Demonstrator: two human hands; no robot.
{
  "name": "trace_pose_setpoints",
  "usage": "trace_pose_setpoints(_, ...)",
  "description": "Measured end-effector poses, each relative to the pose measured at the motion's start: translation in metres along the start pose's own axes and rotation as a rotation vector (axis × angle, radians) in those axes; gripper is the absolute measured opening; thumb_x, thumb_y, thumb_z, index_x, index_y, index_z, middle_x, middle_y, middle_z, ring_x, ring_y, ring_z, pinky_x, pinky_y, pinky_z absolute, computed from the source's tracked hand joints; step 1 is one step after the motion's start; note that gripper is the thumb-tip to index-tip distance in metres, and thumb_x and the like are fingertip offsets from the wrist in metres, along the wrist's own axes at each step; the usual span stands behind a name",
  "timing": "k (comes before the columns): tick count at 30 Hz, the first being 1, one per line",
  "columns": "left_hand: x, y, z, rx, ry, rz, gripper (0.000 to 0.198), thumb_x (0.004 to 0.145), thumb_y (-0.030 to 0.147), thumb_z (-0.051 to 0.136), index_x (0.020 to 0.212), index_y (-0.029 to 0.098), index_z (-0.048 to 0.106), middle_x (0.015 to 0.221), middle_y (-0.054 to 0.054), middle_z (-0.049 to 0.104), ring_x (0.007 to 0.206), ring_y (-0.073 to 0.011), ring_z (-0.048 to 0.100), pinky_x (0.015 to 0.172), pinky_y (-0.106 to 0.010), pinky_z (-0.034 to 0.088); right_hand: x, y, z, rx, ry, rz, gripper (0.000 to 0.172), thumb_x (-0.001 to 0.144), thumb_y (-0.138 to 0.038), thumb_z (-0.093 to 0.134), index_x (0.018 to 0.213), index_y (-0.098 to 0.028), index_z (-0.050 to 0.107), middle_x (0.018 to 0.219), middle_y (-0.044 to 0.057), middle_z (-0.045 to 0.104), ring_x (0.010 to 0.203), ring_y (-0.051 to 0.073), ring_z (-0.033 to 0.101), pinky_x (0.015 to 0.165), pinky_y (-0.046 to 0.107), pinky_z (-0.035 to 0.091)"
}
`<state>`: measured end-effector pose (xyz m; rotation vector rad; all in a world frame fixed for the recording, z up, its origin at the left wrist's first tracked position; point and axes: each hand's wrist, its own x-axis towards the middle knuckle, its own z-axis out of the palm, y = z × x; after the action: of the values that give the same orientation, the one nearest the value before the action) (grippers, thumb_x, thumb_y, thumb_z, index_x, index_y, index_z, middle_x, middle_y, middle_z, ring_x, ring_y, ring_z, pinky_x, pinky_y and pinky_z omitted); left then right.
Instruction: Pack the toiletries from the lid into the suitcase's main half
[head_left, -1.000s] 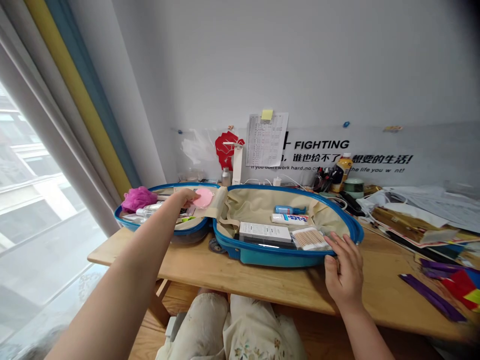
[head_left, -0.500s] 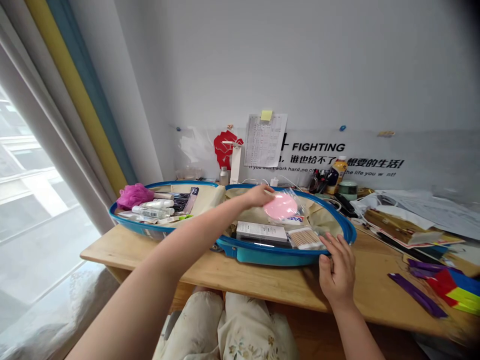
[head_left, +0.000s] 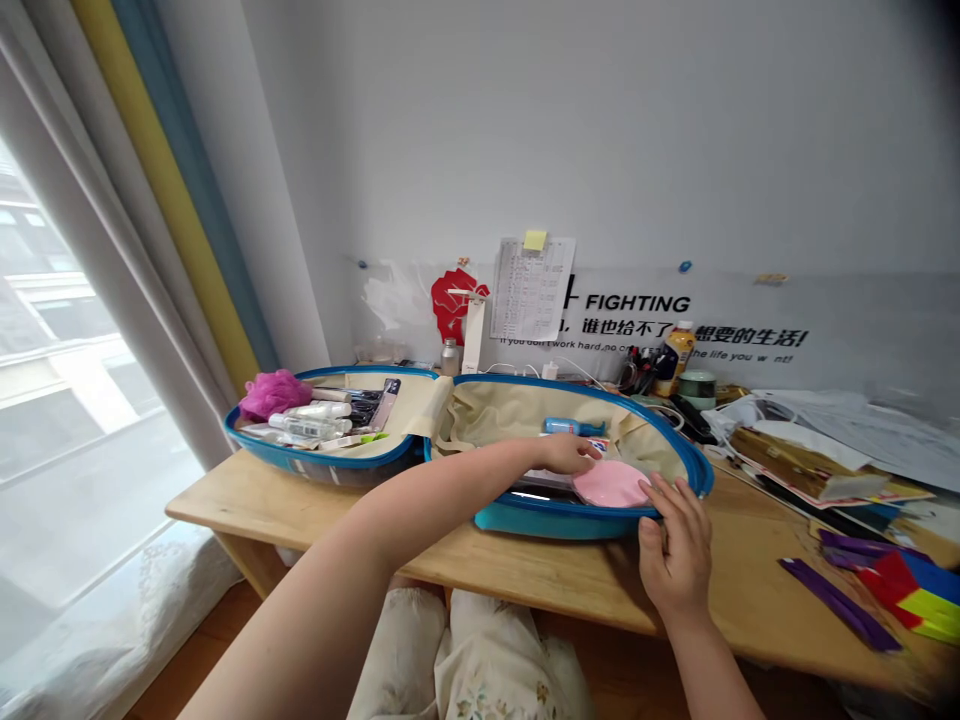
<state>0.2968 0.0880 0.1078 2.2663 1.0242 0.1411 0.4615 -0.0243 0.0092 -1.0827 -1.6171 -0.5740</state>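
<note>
1. Wooden desk [head_left: 757, 570] spans the foreground around the right hand [head_left: 681, 548], its fingers loosely spread at the rim of an open blue suitcase [head_left: 555, 524].
2. Left hand [head_left: 561, 455] grips a pink disc [head_left: 611, 485] by its edge, inside the suitcase, between both hands.
3. Blue bottle [head_left: 574, 427] lies just beyond the left hand.
4. "FIGHTING" banner [head_left: 637, 303] hangs beyond both hands.

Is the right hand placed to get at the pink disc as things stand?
Likely yes: the right hand is at the rim of the suitcase, close by the edge of the pink disc, with nothing seen between. The left hand is at the disc's other side.
</note>
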Motion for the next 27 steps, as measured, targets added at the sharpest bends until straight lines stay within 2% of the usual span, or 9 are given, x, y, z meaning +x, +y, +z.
trace_pose_setpoints(3, -0.004, 0.001, -0.003, -0.013, -0.027, -0.015, 0.041, 0.090, 0.021, 0.048, 0.130, 0.020, 0.060, 0.129, -0.004, 0.064, 0.115, -0.0191, 0.060, 0.096, -0.025, 0.046, 0.000, 0.001, 0.002, -0.006, 0.011, -0.007, 0.037, 0.094, -0.028, 0.040, 0.126, -0.020, 0.057, 0.125, 0.013, 0.062, 0.131, 0.030, 0.046, 0.105, 0.053, 0.039)
trace_pose_setpoints(6, -0.010, 0.004, -0.011, -0.066, 0.016, 0.036, 0.040, 0.093, 0.021, 0.047, 0.131, 0.018, 0.058, 0.134, -0.006, 0.061, 0.119, -0.0195, 0.058, 0.101, -0.027, 0.043, 0.001, 0.001, 0.003, -0.005, 0.030, -0.024, 0.036, 0.095, -0.030, 0.040, 0.124, -0.019, 0.058, 0.123, 0.014, 0.063, 0.130, 0.031, 0.047, 0.105, 0.053, 0.038)
trace_pose_setpoints(10, -0.025, -0.009, -0.046, -0.142, 0.257, 0.069, 0.041, 0.097, 0.023, 0.041, 0.134, 0.017, 0.056, 0.135, -0.007, 0.060, 0.119, -0.0175, 0.057, 0.103, -0.026, 0.042, 0.000, 0.002, 0.003, 0.002, 0.011, -0.007, 0.037, 0.095, -0.032, 0.039, 0.123, -0.018, 0.058, 0.123, 0.014, 0.062, 0.131, 0.032, 0.046, 0.107, 0.053, 0.037)
trace_pose_setpoints(14, -0.065, -0.063, -0.101, 0.035, 0.632, -0.105, 0.042, 0.093, 0.014, 0.036, 0.128, 0.016, 0.060, 0.134, -0.007, 0.061, 0.122, -0.0171, 0.054, 0.105, -0.026, 0.038, 0.000, 0.002, 0.002, 0.006, 0.018, -0.014, 0.036, 0.095, -0.032, 0.039, 0.123, -0.019, 0.058, 0.123, 0.013, 0.062, 0.130, 0.032, 0.046, 0.106, 0.053, 0.038)
trace_pose_setpoints(16, -0.097, -0.101, -0.126, 0.197, 0.702, -0.277, 0.046, 0.089, 0.009, 0.036, 0.127, 0.018, 0.061, 0.135, -0.006, 0.060, 0.124, -0.0168, 0.052, 0.106, -0.024, 0.036, 0.000, 0.002, 0.003, 0.006, 0.025, -0.023, 0.036, 0.095, -0.031, 0.039, 0.123, -0.019, 0.058, 0.122, 0.013, 0.062, 0.130, 0.032, 0.047, 0.105, 0.053, 0.038)
trace_pose_setpoints(18, -0.134, -0.140, -0.145, 0.356, 0.666, -0.539, 0.051, 0.084, 0.009, 0.041, 0.129, 0.024, 0.059, 0.136, -0.002, 0.059, 0.125, -0.0166, 0.052, 0.104, -0.023, 0.037, 0.001, 0.002, 0.004, 0.008, 0.026, -0.028, 0.035, 0.095, -0.030, 0.040, 0.123, -0.019, 0.058, 0.122, 0.013, 0.063, 0.130, 0.032, 0.047, 0.106, 0.054, 0.038)
trace_pose_setpoints(21, -0.188, -0.186, -0.159, 0.404, 0.628, -0.740, 0.054, 0.073, 0.016, 0.055, 0.127, 0.017, 0.060, 0.134, -0.012, 0.059, 0.125, -0.0281, 0.052, 0.103, -0.032, 0.039, 0.001, 0.002, 0.005, 0.008, 0.032, -0.038, 0.036, 0.095, -0.030, 0.040, 0.123, -0.018, 0.058, 0.121, 0.014, 0.063, 0.129, 0.032, 0.048, 0.106, 0.054, 0.037)
trace_pose_setpoints(24, -0.223, -0.215, -0.161, 0.407, 0.558, -0.859, 0.052, 0.066, 0.024, 0.063, 0.117, 0.015, 0.066, 0.124, -0.015, 0.065, 0.118, -0.0336, 0.058, 0.097, -0.035, 0.044, 0.001, 0.003, 0.005, 0.007, 0.035, -0.031, 0.036, 0.095, -0.032, 0.039, 0.122, -0.019, 0.059, 0.122, 0.013, 0.063, 0.129, 0.032, 0.048, 0.106, 0.054, 0.037)
trace_pose_setpoints(27, -0.235, -0.231, -0.158, 0.395, 0.476, -0.903, 0.045, 0.061, 0.026, 0.067, 0.106, 0.018, 0.070, 0.112, -0.012, 0.072, 0.107, -0.0318, 0.064, 0.089, -0.032, 0.047, 0.001, 0.002, 0.004, 0.007, 0.020, -0.007, 0.036, 0.095, -0.033, 0.039, 0.122, -0.020, 0.059, 0.123, 0.012, 0.062, 0.129, 0.032, 0.048, 0.106, 0.053, 0.038)
